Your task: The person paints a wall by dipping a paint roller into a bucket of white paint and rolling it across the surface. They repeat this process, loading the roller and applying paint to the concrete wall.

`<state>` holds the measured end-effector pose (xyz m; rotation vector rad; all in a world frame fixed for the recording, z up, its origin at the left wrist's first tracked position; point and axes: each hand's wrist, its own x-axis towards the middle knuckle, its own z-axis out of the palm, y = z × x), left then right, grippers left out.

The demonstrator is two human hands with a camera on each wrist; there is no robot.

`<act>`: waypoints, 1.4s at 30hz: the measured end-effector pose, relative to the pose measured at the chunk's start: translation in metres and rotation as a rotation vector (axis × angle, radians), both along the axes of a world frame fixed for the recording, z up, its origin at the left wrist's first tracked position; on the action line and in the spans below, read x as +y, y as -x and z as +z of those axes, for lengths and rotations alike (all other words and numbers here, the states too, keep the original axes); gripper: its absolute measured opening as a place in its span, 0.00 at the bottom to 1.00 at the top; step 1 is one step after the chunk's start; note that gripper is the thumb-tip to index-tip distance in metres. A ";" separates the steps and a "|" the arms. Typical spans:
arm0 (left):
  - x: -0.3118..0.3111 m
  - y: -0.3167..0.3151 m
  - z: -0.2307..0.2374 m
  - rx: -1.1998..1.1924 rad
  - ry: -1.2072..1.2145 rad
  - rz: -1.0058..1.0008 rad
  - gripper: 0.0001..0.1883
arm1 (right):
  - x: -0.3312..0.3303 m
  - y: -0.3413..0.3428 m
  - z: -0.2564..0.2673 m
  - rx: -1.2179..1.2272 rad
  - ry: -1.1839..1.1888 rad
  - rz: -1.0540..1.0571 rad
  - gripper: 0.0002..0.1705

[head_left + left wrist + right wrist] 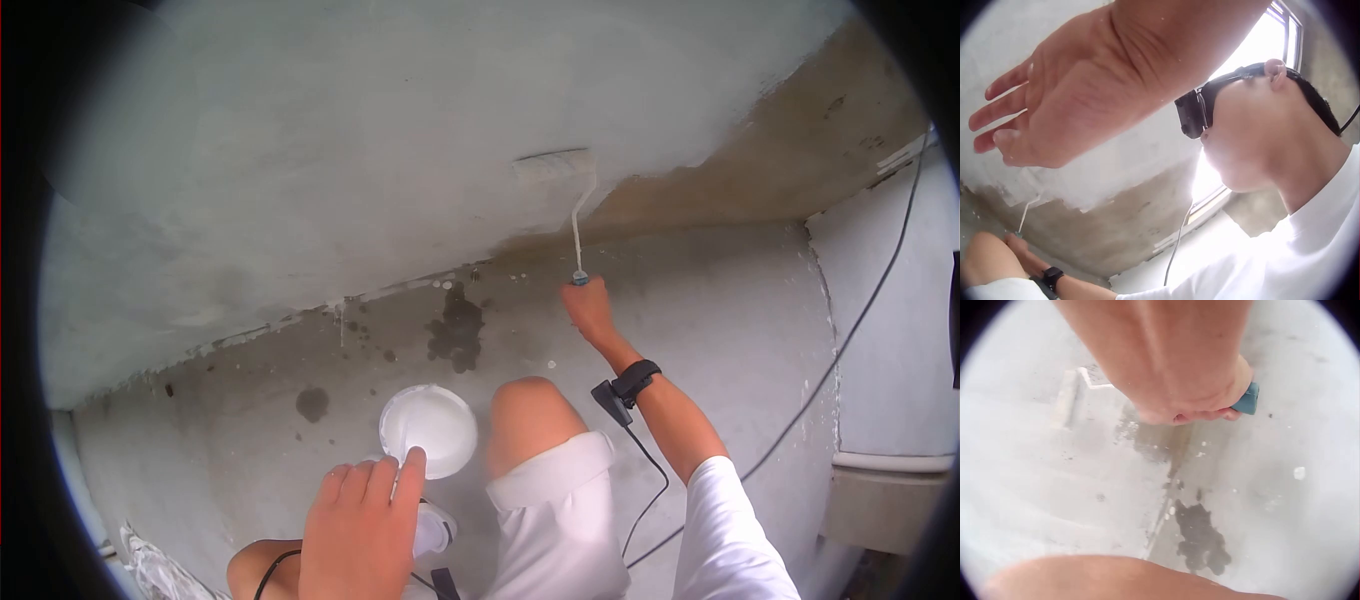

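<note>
Right grip (592, 312) curls round the teal handle (1247, 399) of a roller (553, 166), whose pale sleeve appears to rest against the wall (450, 80), just above the middle of the head view. Left grip (362, 515), lower left, holds nothing, fingers extended. Smooth grey-white coating (250, 170) covers most of the visible wall; a brown, ragged-edged wedge (780, 150) at upper right looks bare, so the coating seems well along with that part left. Below centre, a round white tub (387, 414) contains white liquid (435, 430). Dark, blotchy stains (458, 330) mark the dull grey floor (690, 310).
</note>
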<state>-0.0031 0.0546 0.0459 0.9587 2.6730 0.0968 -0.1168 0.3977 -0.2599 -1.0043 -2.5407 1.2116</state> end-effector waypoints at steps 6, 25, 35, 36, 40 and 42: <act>-0.003 0.001 -0.013 0.078 -0.056 -0.007 0.24 | 0.004 -0.020 0.019 0.015 -0.038 0.045 0.17; 0.018 0.050 -0.156 -0.313 0.511 0.064 0.28 | 0.007 -0.060 0.045 0.029 0.720 0.115 0.19; -0.016 0.030 -0.182 -0.477 0.170 0.113 0.23 | -0.059 -0.091 0.189 0.172 1.112 0.099 0.22; -0.019 0.029 -0.179 -0.491 0.151 0.089 0.23 | -0.066 -0.091 0.211 0.195 1.060 0.090 0.21; -0.029 0.034 -0.193 -0.111 0.125 0.184 0.18 | -0.091 -0.081 0.275 0.318 0.863 0.191 0.18; -0.034 0.044 -0.197 -0.159 0.203 0.177 0.18 | -0.095 -0.074 0.280 0.323 0.800 0.223 0.17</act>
